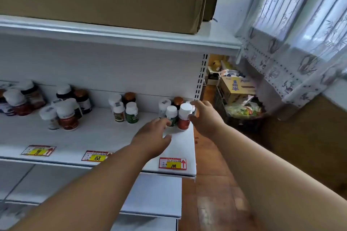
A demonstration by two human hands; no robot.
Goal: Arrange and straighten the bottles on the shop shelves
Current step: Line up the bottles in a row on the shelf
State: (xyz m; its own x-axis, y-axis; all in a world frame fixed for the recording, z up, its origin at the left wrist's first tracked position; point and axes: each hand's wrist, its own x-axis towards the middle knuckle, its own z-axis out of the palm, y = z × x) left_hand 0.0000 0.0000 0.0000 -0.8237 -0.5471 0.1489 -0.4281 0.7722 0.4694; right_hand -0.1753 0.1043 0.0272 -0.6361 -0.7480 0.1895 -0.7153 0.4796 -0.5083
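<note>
Seemingly the work is at the right-hand end of the white metal shelf [180,144]: the left hand [153,133] touches the green-labelled white-capped bottle [171,116] with loosely spread fingers, while the right hand [203,116] curls round the red-labelled white-capped bottle [184,117], though blur hides how firm that hold is. Further left, the middle cluster of four small bottles [124,108] looks fairly tidy, but the far-left jumble of tilted bottles [62,107] still needs straightening.
</note>
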